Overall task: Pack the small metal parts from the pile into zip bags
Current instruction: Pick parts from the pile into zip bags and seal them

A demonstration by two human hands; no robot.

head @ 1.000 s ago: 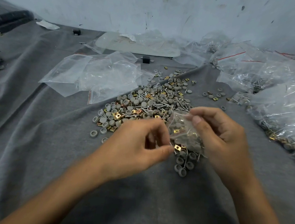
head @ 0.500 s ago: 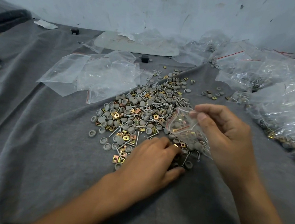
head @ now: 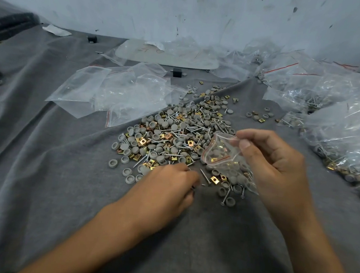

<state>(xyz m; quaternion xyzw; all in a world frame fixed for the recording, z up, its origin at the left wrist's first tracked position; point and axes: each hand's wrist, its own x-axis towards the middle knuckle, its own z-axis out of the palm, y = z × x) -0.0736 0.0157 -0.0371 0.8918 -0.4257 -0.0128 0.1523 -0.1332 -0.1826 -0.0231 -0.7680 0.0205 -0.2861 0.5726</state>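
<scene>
Holding caps and clips: zip bag [head: 223,155].

Left hand [head: 168,186] curled, knuckles up; right hand [head: 274,166] raised, fingers pinched.

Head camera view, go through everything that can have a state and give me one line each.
small zip bag: mouth open, partly filled, held up
right hand: pinching the bag's rim
left hand: fingers curled at the pile's near edge; contents hidden
pile of parts: loose, spread on the grey cloth
empty zip bags: lying flat
filled bags: heaped at right
</scene>
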